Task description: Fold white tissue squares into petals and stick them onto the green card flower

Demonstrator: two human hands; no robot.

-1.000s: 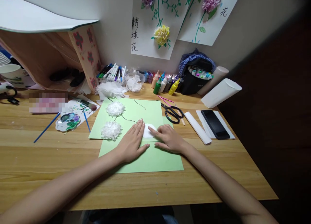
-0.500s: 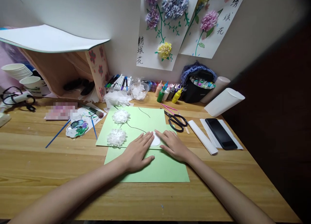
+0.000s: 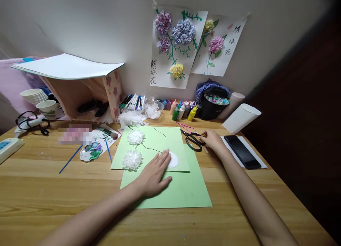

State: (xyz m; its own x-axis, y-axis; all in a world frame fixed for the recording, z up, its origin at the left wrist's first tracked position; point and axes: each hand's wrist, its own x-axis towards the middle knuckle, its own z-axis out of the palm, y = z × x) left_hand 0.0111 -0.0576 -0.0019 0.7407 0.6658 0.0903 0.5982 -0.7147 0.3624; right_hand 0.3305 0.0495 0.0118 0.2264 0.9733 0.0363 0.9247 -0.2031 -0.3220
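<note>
My left hand (image 3: pixel 157 171) lies flat, fingers outstretched, on the light green sheet (image 3: pixel 173 139). Its fingertips cover the edge of a white paper round (image 3: pixel 173 160). Two white ruffled paper flowers, an upper one (image 3: pixel 135 137) and a lower one (image 3: pixel 132 160), sit left of it, with thin dark drawn lines between. A second green sheet (image 3: pixel 183 192) lies partly underneath. My right hand (image 3: pixel 213 141) is closed, fingertips down by the handles of the black scissors (image 3: pixel 194 141) and a wooden stick (image 3: pixel 205 149). What its fingers hold, if anything, is hidden.
A phone (image 3: pixel 242 151) lies on white paper at right, near a white cylinder (image 3: pixel 242 118). Paint bottles (image 3: pixel 183 111), markers (image 3: pixel 134 102) and a tub of paper scraps (image 3: pixel 153 109) line the wall. A paint palette (image 3: pixel 91 151) and brushes lie left.
My right hand has left the white round and moved right to the scissors; the white paper strip there is now hidden. My left hand stays flat. The view has tilted up slightly.
</note>
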